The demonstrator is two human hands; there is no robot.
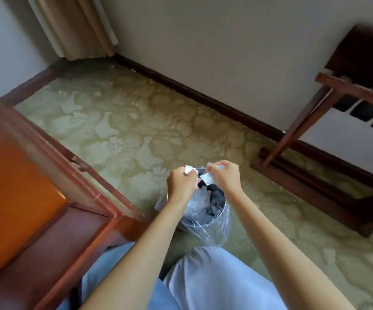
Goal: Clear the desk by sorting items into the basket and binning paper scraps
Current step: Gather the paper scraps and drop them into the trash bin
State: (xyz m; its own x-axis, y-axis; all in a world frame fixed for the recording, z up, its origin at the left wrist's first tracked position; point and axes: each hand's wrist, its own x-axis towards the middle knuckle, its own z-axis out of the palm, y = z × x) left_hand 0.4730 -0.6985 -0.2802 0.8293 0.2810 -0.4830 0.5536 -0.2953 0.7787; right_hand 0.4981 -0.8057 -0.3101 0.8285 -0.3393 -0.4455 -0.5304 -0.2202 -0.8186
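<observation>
Head view: we are pinching paper scraps point(209, 178) in our left hand point(179, 180) and right hand point(225, 174) over the bin point(212, 217), likely needing release next.

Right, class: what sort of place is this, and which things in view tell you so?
Probably a hotel room: a folding wooden luggage rack stands by the wall, patterned carpet covers the floor, and a small plastic-lined bin sits beside a polished wooden desk.
</observation>
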